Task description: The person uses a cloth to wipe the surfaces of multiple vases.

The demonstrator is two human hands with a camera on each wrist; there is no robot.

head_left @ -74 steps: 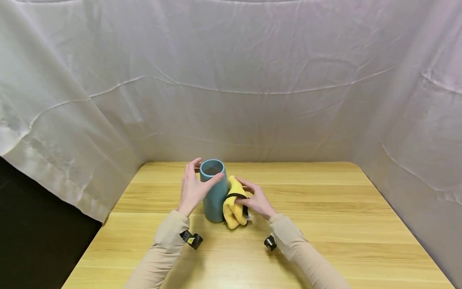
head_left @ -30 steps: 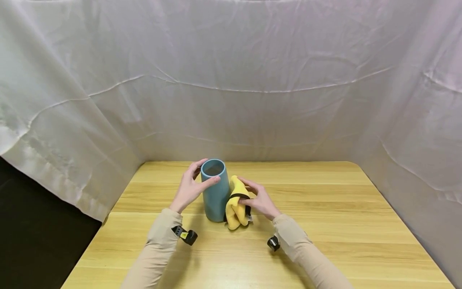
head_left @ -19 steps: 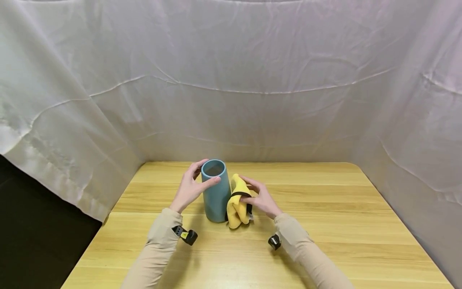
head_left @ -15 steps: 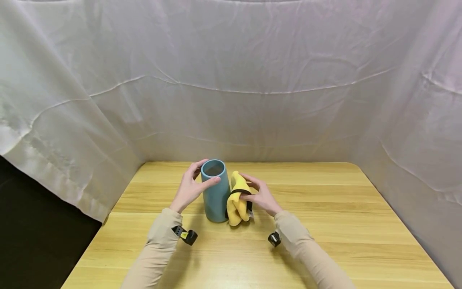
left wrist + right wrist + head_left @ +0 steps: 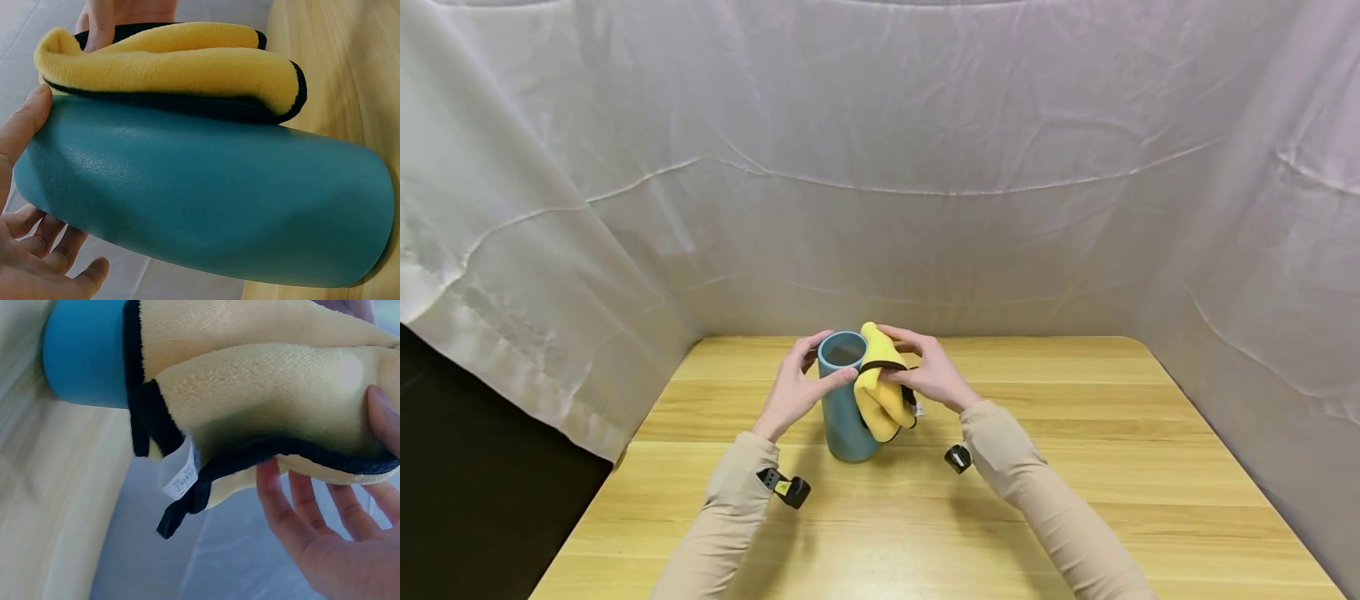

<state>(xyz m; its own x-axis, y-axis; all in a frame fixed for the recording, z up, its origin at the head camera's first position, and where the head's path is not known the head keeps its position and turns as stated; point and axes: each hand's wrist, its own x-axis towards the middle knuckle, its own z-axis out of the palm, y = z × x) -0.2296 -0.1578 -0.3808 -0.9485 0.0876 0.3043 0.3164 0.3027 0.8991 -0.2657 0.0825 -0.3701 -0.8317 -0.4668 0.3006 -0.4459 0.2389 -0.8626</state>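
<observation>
A tall blue-green vase (image 5: 844, 417) stands upright on the table, its round mouth facing up. My left hand (image 5: 793, 387) grips it near the rim, thumb at the front and fingers round the far left side. On the vase's right side, a yellow cloth (image 5: 880, 396) with black edging is bunched in my right hand (image 5: 928, 367), its top about level with the rim. In the left wrist view the cloth (image 5: 181, 69) lies along the vase wall (image 5: 206, 181). A white tag (image 5: 181, 472) hangs from the cloth's lower edge in the right wrist view, where my fingers pinch its folds.
The wood-grain table (image 5: 1075, 467) reaches to pale grey curtains (image 5: 925, 242) at the back and both sides. A dark area (image 5: 475, 475) lies beyond the table's left edge. Small black cameras sit on both wrists.
My right hand has raised the yellow cloth from beside the vase's lower part up to its rim, also shifting slightly left. In the last second, the left hand and vase have hardly moved.
</observation>
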